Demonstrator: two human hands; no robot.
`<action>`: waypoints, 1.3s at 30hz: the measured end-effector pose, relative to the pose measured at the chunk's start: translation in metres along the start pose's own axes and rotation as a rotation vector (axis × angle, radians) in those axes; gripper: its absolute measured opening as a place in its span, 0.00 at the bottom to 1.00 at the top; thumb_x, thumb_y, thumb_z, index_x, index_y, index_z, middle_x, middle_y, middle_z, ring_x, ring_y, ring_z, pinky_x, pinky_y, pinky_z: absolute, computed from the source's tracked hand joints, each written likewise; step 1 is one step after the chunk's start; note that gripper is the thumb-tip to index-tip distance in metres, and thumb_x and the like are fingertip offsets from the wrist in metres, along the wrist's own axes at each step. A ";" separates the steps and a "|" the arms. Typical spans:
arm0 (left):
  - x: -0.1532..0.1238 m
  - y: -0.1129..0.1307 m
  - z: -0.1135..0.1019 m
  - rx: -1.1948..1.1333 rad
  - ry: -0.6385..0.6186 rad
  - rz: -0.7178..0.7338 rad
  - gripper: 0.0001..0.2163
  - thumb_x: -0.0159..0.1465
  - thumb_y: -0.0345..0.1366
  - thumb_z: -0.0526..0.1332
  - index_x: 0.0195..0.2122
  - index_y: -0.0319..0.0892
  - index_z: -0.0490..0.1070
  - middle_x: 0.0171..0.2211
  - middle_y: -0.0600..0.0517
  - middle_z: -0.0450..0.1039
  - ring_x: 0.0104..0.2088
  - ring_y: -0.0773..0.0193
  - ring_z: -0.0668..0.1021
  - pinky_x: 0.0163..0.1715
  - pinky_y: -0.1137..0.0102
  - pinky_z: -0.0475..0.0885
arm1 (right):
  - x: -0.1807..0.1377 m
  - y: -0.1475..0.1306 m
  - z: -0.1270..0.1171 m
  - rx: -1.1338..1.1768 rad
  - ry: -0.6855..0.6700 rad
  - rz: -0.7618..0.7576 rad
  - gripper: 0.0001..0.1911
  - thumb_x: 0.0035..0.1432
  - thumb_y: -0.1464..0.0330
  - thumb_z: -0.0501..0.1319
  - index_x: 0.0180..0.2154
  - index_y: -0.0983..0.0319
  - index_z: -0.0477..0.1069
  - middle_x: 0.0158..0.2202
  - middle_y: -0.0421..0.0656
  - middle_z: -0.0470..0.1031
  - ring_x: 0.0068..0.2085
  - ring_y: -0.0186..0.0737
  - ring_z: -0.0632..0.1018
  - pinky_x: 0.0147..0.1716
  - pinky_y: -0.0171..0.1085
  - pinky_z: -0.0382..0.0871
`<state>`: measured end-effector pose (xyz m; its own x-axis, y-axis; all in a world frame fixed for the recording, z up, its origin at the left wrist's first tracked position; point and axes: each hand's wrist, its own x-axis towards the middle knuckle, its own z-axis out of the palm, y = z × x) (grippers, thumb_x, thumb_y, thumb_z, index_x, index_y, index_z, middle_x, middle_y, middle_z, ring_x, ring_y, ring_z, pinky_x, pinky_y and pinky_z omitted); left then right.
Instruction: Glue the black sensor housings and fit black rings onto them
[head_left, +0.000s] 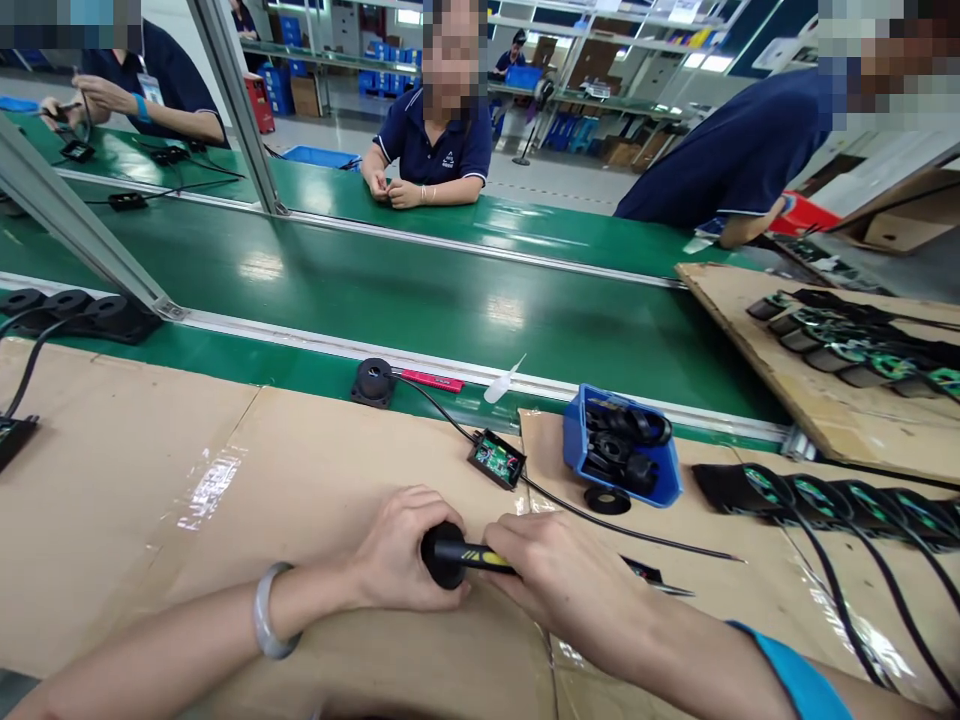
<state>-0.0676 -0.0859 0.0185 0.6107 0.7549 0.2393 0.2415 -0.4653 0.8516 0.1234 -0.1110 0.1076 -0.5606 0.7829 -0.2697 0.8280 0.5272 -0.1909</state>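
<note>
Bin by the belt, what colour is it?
Blue; the bin holds black parts, clearest in the head view.

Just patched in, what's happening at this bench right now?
Both hands hold a black-and-yellow tool handle over the cardboard-covered bench: left hand at its rounded end, right hand along the shaft. Just beyond lie a small green circuit board on a black cable and a blue bin of black parts. Other people sit across the green conveyor.

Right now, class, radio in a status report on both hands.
Left hand and right hand both gripping black-and-yellow tool. Circuit board on cable just beyond. Blue bin to the right.
</note>
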 end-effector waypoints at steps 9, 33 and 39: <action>-0.001 -0.004 -0.001 -0.060 -0.032 0.060 0.12 0.45 0.33 0.66 0.32 0.42 0.72 0.28 0.53 0.74 0.26 0.64 0.74 0.26 0.72 0.65 | -0.018 0.011 0.035 0.097 0.329 -0.090 0.11 0.57 0.80 0.64 0.27 0.62 0.67 0.22 0.37 0.71 0.21 0.35 0.72 0.22 0.37 0.50; -0.012 0.011 -0.057 0.014 -0.120 0.101 0.15 0.64 0.38 0.67 0.50 0.43 0.71 0.45 0.45 0.75 0.47 0.55 0.75 0.47 0.63 0.72 | 0.028 0.043 -0.082 0.543 0.449 0.172 0.13 0.66 0.63 0.52 0.49 0.62 0.63 0.34 0.42 0.73 0.32 0.40 0.73 0.30 0.35 0.67; -0.022 0.015 -0.057 0.075 -0.105 0.009 0.14 0.65 0.31 0.63 0.52 0.44 0.74 0.49 0.45 0.75 0.48 0.57 0.77 0.49 0.65 0.73 | 0.123 0.040 -0.123 0.429 0.487 0.110 0.25 0.68 0.69 0.53 0.65 0.62 0.56 0.42 0.42 0.74 0.39 0.39 0.75 0.40 0.37 0.70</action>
<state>-0.1198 -0.0829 0.0524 0.6877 0.6997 0.1937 0.2887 -0.5083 0.8114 0.0887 0.0467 0.1833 -0.3223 0.9376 0.1301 0.7474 0.3365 -0.5729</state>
